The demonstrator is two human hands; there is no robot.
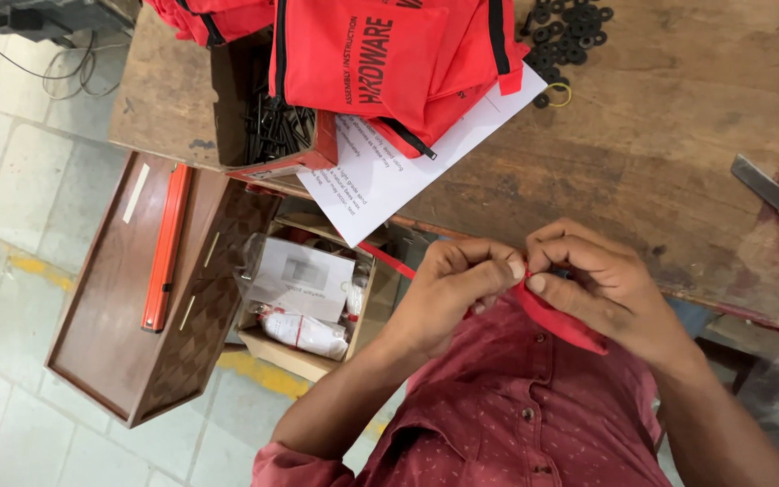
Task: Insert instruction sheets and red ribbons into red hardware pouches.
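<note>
Small red fabric pouch (559, 317) pinched at top edge by left hand (448, 293) and right hand (610, 287), held near chest, 6 o'clock of wooden table (678, 162). Zipper possibly being worked; fabric best kept taut, pull kept straight.

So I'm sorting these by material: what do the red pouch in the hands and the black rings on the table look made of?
Red pouch: woven fabric, matte; it folds limply between the left hand and right hand. Black rings: probably rubber, dull and flat, though coated metal is possible.

Small assembly workshop, worn wooden bench (678, 153), box of black screws (272, 126), heap of black washers (565, 41), red pouches (389, 63), instruction sheet (389, 171), chisel (777, 198), tiled floor (11, 180)
</note>
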